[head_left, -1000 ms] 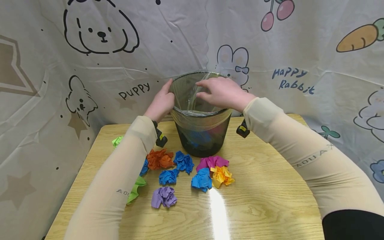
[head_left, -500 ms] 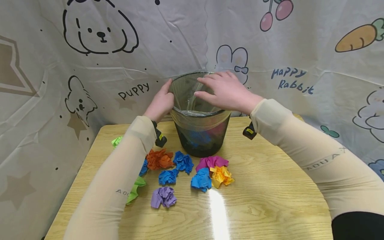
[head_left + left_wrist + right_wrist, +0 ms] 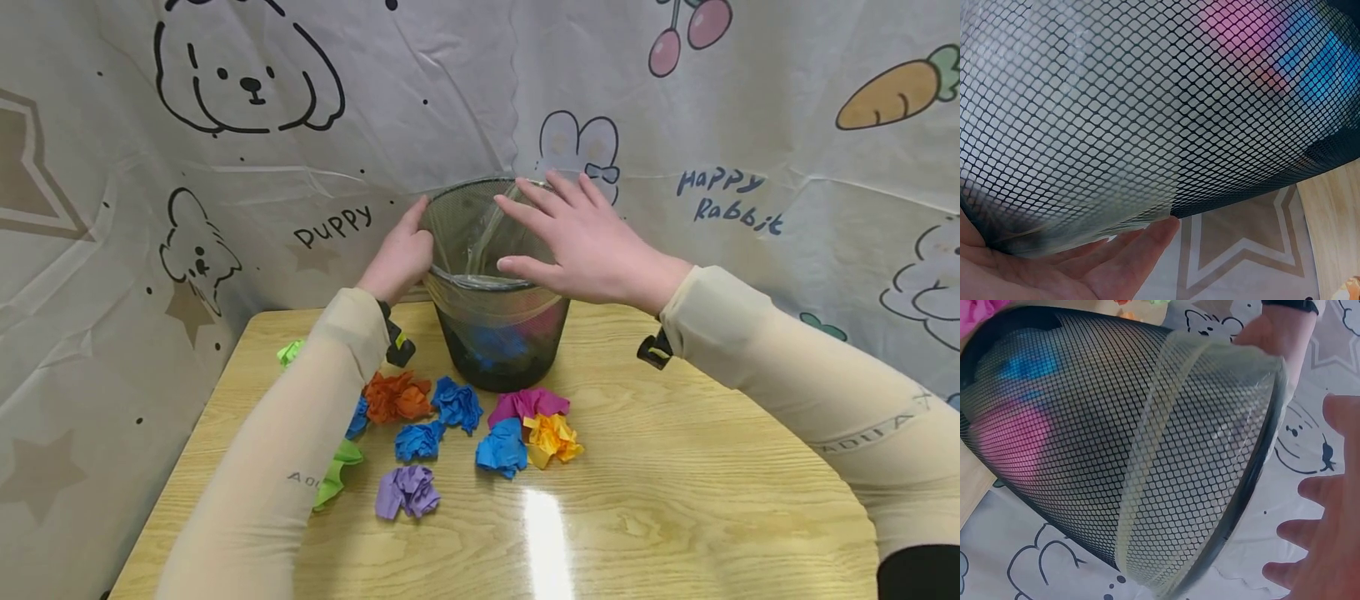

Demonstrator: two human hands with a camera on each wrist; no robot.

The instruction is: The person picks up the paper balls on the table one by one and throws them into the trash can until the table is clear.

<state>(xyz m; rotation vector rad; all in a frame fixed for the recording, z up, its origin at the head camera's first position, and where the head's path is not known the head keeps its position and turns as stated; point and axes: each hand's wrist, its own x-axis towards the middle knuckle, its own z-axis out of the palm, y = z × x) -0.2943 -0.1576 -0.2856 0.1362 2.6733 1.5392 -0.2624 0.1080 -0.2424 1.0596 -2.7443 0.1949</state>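
A black mesh wastebasket (image 3: 502,379) stands upright at the back of the table. Its clear plastic liner (image 3: 480,297) is folded down over the rim. Blue and pink crumpled paper shows through the mesh low inside, also in the right wrist view as a pink ball (image 3: 1013,440). My left hand (image 3: 399,260) grips the basket's left rim; in the left wrist view its fingers (image 3: 1129,265) lie along the outside of the liner. My right hand (image 3: 592,247) is held with fingers spread by the right side of the rim. The right wrist view shows it apart from the basket, holding nothing.
Crumpled paper balls lie before the basket: orange-red (image 3: 397,397), blue (image 3: 457,406), magenta (image 3: 531,403), yellow (image 3: 553,439), purple (image 3: 407,492) and green (image 3: 341,477), partly behind my left forearm. A patterned cloth (image 3: 420,75) hangs close behind the table (image 3: 660,492).
My right hand has moved right and slightly toward me from over the basket's mouth, and its fingers have spread. The left hand keeps its grip on the rim.
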